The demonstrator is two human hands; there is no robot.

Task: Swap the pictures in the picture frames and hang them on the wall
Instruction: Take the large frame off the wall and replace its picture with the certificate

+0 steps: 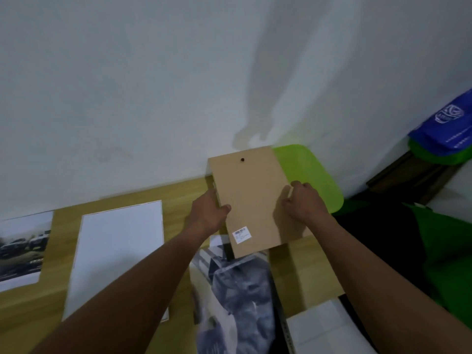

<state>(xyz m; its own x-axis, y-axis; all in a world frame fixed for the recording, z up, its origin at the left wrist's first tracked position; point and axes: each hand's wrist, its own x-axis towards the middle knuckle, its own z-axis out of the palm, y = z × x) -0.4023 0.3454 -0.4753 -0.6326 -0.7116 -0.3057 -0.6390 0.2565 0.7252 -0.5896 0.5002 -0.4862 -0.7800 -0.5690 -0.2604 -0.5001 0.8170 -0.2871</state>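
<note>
I hold a brown backing board (251, 200) up above the wooden table, its back toward me, with a small dark hole near its top and a white sticker near its lower left. My left hand (209, 213) grips its left edge, thumb on the back. My right hand (302, 201) grips its right edge. Under the board lies a grey-and-black picture (240, 292) in a dark frame. A white sheet (120, 254) lies face down to the left. A print of cars (21, 249) lies at the far left.
The white wall (153, 85) rises right behind the wooden table (63, 213). A bright green stool (310, 175) stands behind the board. A blue bag (444, 129) on something green sits at the far right. A white sheet (324, 328) lies at the lower right.
</note>
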